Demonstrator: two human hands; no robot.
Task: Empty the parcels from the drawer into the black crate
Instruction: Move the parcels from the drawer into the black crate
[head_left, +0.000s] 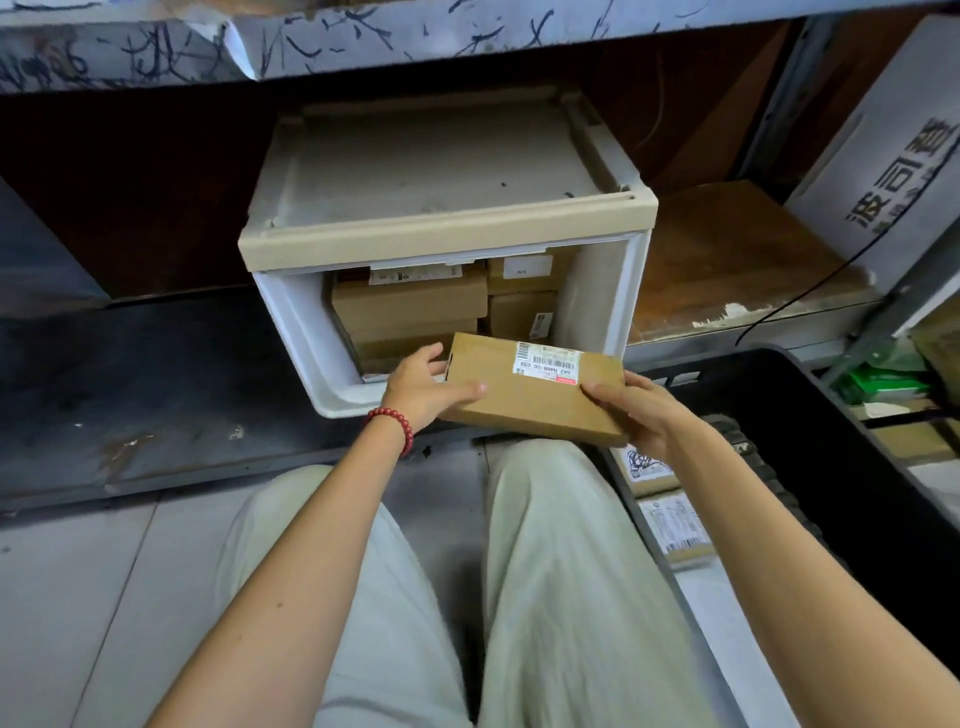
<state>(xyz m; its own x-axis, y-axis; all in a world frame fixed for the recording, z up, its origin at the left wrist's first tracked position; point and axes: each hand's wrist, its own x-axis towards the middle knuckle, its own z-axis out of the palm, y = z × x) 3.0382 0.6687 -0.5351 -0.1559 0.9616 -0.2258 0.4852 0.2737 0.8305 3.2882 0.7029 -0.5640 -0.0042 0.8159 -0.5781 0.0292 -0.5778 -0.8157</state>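
Bracelet (395, 423), red beads, is worn on the left wrist. Left hand (421, 387) is closed on the left end of the parcel (535, 405): thumb laid on the top face, fingers reaching round the far left edge. Parcel is a flat brown carton, held off the floor, tilted slightly, between both grips. It is just in front of the drawer (296, 322) mouth, outside it. Label (548, 361) with barcode is seen on the top face, near the far edge, between the two thumbs.

Directly beyond the left-hand grip: drawer, white walls, beige top, front open. More brown cartons (410, 306) are stacked inside, filling most of the opening. How many cannot be told.

Right hand (634, 410) is closed on the parcel's right end: thumb pressed on top, fingers wrapped under the near right corner. Fingertips are hidden below the carton.

Crate (841, 457), black, is set to the right of and below the right-hand grip, near it. Held parcel is not over it. Two labelled cartons (670, 514) are seen just below the right wrist, apparently in the crate by its left wall. Cable (810, 291), black, is run across the wooden shelf beyond the crate. White box (893, 156) with printed characters is leaned far right, well apart from both grips.
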